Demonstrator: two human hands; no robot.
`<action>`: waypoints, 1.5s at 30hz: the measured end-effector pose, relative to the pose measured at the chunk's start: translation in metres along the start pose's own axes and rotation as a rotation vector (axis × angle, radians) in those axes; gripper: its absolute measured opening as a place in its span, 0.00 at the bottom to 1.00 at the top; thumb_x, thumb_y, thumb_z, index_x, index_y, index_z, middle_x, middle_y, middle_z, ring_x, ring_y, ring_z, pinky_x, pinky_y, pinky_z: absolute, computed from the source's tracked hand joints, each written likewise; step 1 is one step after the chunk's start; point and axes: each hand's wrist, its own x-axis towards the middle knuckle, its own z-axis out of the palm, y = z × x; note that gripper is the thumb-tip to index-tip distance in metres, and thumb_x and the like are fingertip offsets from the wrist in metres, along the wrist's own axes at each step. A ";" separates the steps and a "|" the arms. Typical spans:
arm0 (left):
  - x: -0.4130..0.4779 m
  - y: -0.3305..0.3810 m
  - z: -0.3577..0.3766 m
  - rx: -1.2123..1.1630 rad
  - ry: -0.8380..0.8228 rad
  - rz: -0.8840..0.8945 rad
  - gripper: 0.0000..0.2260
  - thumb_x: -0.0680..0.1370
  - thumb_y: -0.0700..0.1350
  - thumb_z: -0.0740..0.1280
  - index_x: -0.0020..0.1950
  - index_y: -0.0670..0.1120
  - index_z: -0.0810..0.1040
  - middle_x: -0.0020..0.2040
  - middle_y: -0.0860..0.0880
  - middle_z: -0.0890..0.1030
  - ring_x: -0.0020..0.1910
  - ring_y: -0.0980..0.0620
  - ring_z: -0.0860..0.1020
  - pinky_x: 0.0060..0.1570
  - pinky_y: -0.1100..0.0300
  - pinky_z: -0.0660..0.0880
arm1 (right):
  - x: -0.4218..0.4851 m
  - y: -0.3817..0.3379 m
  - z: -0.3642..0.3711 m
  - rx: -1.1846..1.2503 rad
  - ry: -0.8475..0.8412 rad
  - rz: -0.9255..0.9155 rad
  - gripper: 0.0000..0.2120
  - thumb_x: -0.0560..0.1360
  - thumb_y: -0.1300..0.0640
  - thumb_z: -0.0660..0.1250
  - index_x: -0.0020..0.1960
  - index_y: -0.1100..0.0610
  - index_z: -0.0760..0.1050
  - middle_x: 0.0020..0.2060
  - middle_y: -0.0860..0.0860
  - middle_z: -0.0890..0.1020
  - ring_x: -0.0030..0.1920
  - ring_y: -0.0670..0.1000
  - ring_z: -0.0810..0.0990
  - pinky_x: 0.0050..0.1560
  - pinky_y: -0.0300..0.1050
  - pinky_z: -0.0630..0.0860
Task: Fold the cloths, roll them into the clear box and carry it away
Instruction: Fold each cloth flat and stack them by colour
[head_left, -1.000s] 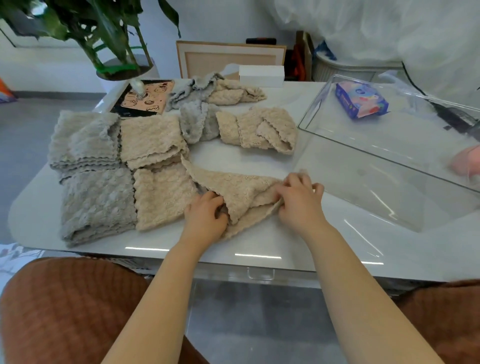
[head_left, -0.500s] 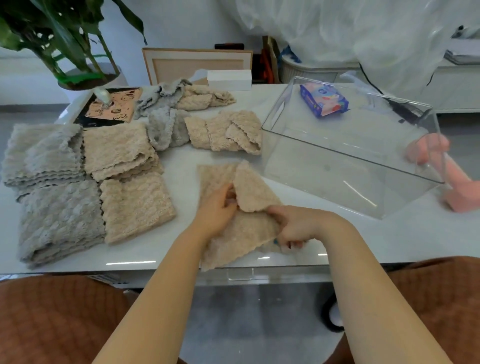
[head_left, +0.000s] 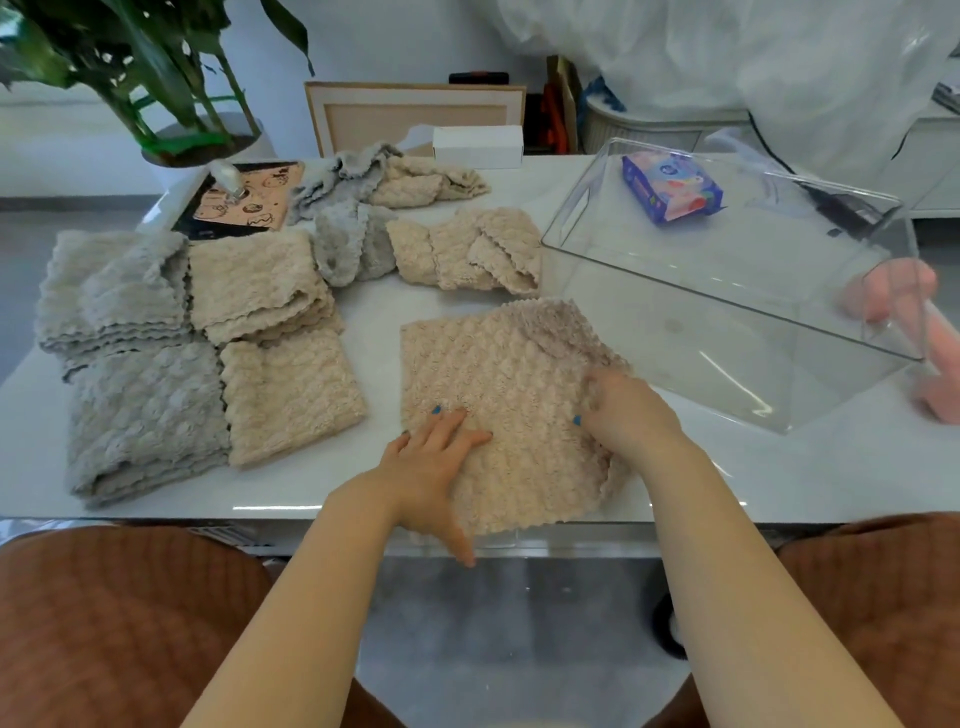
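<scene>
A beige fluffy cloth (head_left: 498, 374) lies spread nearly flat at the table's near edge, its far right corner turned over. My left hand (head_left: 431, 467) presses flat on its near left part with fingers spread. My right hand (head_left: 623, 410) grips the bunched right edge of the same cloth. The clear box (head_left: 779, 400) stands empty and tilted at the right, just beyond my right hand. Folded grey cloths (head_left: 145, 415) and folded beige cloths (head_left: 291, 395) lie stacked at the left. Loose beige cloths (head_left: 467, 249) and grey cloths (head_left: 343, 244) lie heaped further back.
A blue packet (head_left: 672, 187) and a pink object (head_left: 883, 291) show through the box. At the back stand a white carton (head_left: 478, 145), a patterned tray (head_left: 244, 197), a potted plant (head_left: 171, 78) and a picture frame (head_left: 415, 109). Brown seats flank my arms below the table edge.
The beige cloth went from a folded triangle to lying spread out. My left hand let go of it and now lies flat on it; my right hand shifted to its right edge.
</scene>
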 end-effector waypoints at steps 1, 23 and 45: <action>0.001 0.003 0.004 0.060 -0.002 -0.029 0.60 0.59 0.62 0.79 0.77 0.60 0.39 0.76 0.55 0.31 0.76 0.49 0.33 0.73 0.44 0.38 | 0.000 0.001 0.001 0.053 -0.022 -0.079 0.16 0.74 0.59 0.66 0.61 0.54 0.71 0.45 0.49 0.76 0.45 0.52 0.74 0.40 0.45 0.71; -0.028 -0.024 0.003 -0.679 0.559 -0.018 0.03 0.79 0.44 0.65 0.49 0.50 0.79 0.44 0.53 0.81 0.44 0.52 0.78 0.45 0.60 0.73 | -0.047 0.017 -0.006 0.070 -0.184 -0.228 0.09 0.70 0.64 0.60 0.34 0.56 0.63 0.31 0.51 0.65 0.33 0.51 0.63 0.34 0.45 0.57; -0.010 -0.031 -0.008 -0.772 0.799 -0.327 0.10 0.81 0.44 0.60 0.42 0.42 0.73 0.32 0.50 0.71 0.32 0.52 0.68 0.30 0.59 0.62 | -0.012 0.025 0.004 0.540 0.235 -0.056 0.12 0.68 0.59 0.72 0.33 0.61 0.70 0.28 0.51 0.70 0.31 0.51 0.68 0.33 0.44 0.65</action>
